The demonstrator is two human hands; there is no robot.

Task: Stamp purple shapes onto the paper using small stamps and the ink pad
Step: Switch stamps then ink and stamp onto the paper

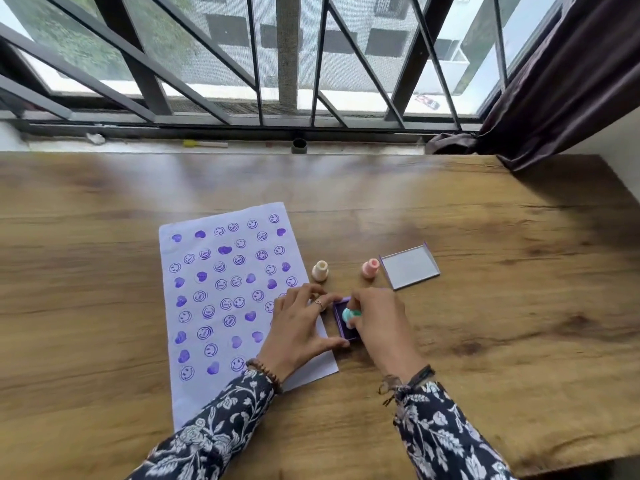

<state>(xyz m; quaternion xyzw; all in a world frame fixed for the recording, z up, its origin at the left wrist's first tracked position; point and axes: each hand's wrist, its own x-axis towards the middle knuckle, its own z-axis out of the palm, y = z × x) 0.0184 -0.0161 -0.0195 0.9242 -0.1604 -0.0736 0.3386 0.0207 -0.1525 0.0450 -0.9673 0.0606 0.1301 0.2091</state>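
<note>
A white paper (207, 393) lies on the wooden table, covered with several purple hearts and smiley faces. Just right of it sits a small purple ink pad (341, 327). My right hand (381, 323) pinches a teal-and-white stamp (349, 315) that stands down on the pad. My left hand (298, 327) rests over the paper's right edge, thumb and fingers touching the pad's left side and near corner. A cream stamp (320, 270) and a pink stamp (370, 268) stand upright beyond the pad.
The ink pad's lid (410, 267) lies open-side up to the right of the pink stamp. A window sill with a yellow item (190, 143) and a dark cap (299, 146) runs along the far table edge. A dark curtain (561, 98) hangs at the right.
</note>
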